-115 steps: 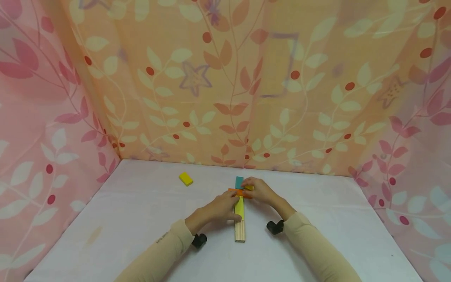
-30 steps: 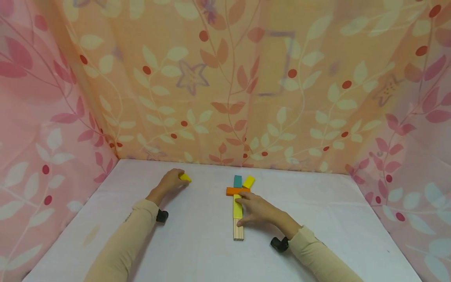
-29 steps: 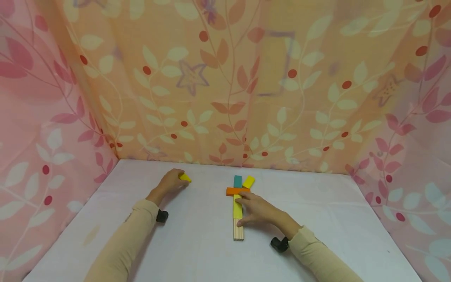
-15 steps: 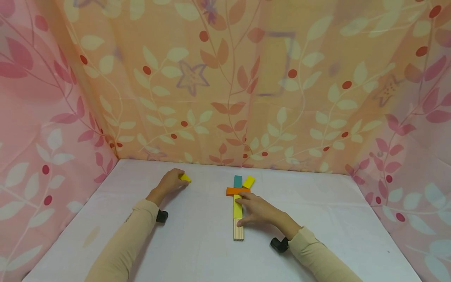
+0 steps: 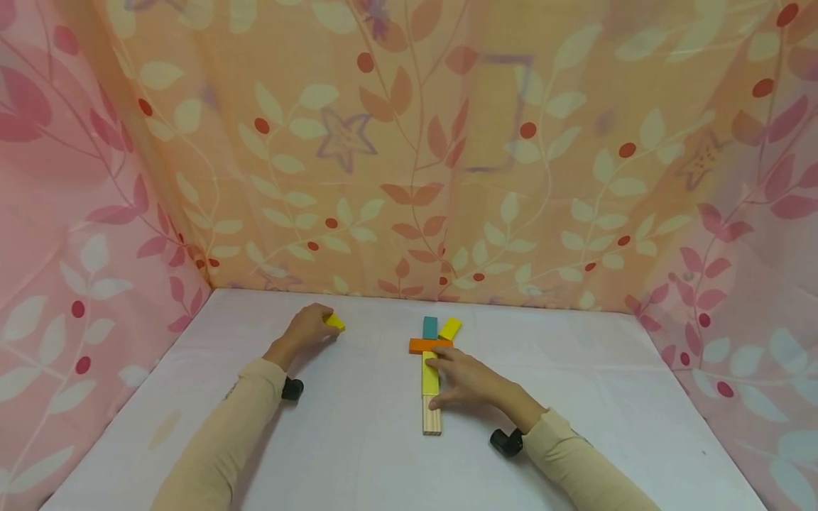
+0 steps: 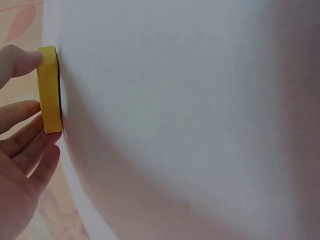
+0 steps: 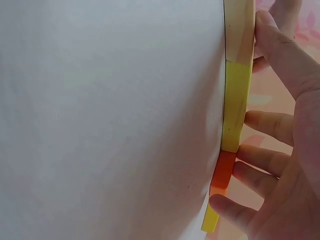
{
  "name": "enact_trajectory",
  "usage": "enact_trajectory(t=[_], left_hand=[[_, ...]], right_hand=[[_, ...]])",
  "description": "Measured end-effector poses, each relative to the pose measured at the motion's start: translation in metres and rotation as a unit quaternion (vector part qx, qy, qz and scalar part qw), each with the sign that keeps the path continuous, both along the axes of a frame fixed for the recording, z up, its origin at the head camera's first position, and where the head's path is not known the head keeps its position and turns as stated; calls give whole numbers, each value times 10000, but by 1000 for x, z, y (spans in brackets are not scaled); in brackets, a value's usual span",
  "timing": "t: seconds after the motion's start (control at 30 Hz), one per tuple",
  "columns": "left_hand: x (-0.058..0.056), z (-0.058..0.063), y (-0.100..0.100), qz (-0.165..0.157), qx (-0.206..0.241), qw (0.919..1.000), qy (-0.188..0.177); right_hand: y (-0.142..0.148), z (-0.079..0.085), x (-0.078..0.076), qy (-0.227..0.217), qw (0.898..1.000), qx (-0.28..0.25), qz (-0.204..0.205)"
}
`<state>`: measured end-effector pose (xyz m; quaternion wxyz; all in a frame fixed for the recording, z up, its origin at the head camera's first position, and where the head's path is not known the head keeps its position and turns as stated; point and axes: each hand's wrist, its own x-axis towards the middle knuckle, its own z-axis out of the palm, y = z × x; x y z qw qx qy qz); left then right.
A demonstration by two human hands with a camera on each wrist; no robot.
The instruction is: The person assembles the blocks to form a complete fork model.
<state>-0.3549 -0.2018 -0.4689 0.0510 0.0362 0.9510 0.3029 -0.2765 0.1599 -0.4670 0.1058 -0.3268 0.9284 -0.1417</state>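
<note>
At the far left of the table, my left hand (image 5: pixel 305 330) pinches a yellow block (image 5: pixel 335 323) between thumb and fingers. The left wrist view shows the thumb at one end of that block (image 6: pixel 49 90) and fingertips at the other. My right hand (image 5: pixel 474 380) rests with spread, relaxed fingers on a row of blocks. Its fingertips touch the orange crosswise block (image 5: pixel 418 346) and the lime-yellow block (image 5: pixel 430 380), the thumb the plain wooden block (image 5: pixel 432 424). Beyond the orange block lie a teal block (image 5: pixel 430 327) and a slanted yellow block (image 5: pixel 451 328).
A white cloth covers the table (image 5: pixel 358 440). A floral curtain (image 5: pixel 396 156) stands along its far edge, with pink patterned cloth (image 5: pixel 45 234) on both sides. Black wrist cameras (image 5: pixel 507 443) jut from beneath both sleeves.
Since the earliest frame, my left hand has moved from the row to the far-left yellow block. My right hand has left the other yellow block and come nearer. The last second shows almost no motion.
</note>
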Motion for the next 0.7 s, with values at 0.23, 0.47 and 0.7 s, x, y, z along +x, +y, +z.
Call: enact_trajectory(t=[0.23,0.47,0.7], left_hand=[[-4,9,7,-93,8,9999,128],[-6,13,19,-315,14,9985,441],[-7,14,35,-332,177,9990,227]], right_hand=[[-1,2,-1,21,9999,-77,62],[-1,4,0,3,10000,-64,35],[-2,2,1,-98,9999,-35,-28]])
